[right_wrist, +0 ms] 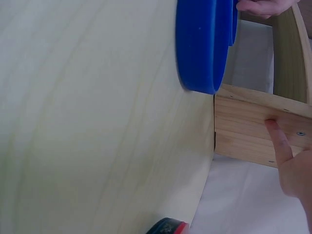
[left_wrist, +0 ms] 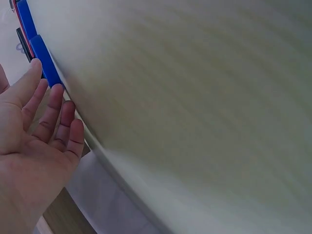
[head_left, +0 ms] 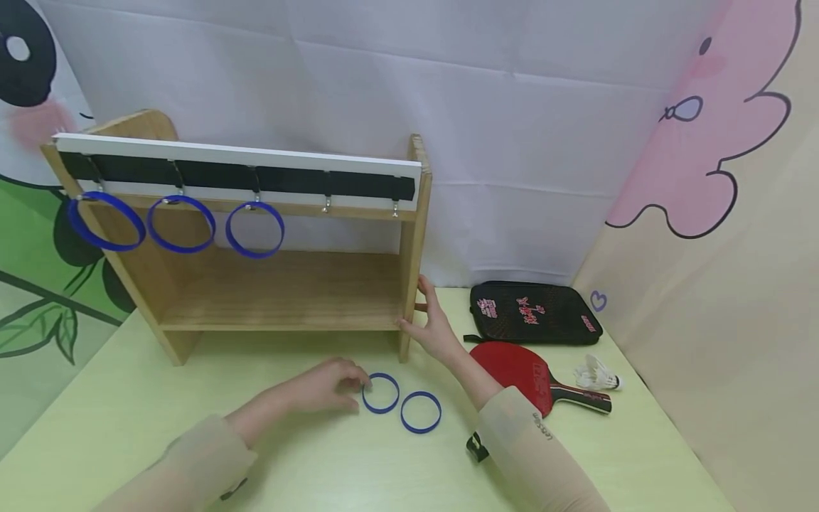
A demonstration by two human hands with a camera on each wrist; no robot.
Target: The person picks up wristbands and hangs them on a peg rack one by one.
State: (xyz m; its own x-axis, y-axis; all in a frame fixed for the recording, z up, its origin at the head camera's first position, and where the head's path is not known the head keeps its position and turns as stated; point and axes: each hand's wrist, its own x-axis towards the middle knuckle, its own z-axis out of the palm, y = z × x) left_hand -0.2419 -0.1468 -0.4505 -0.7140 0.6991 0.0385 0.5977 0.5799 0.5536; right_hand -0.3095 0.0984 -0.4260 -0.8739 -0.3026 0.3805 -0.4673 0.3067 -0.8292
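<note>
My left hand sits loosely parted, the nearest blue ring right at its fingertips; I'd pinch that rim lightly, without nudging the second ring just beyond, letting my right hand, fingers laid against the wooden rack, steady it

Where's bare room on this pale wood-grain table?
Free: the table between the beige sleeves, nearer than its two blue rings; also left of both sleeves. Crowded: right, around the red round paddle, black rectangular case, white feathered shuttlecock.
</note>
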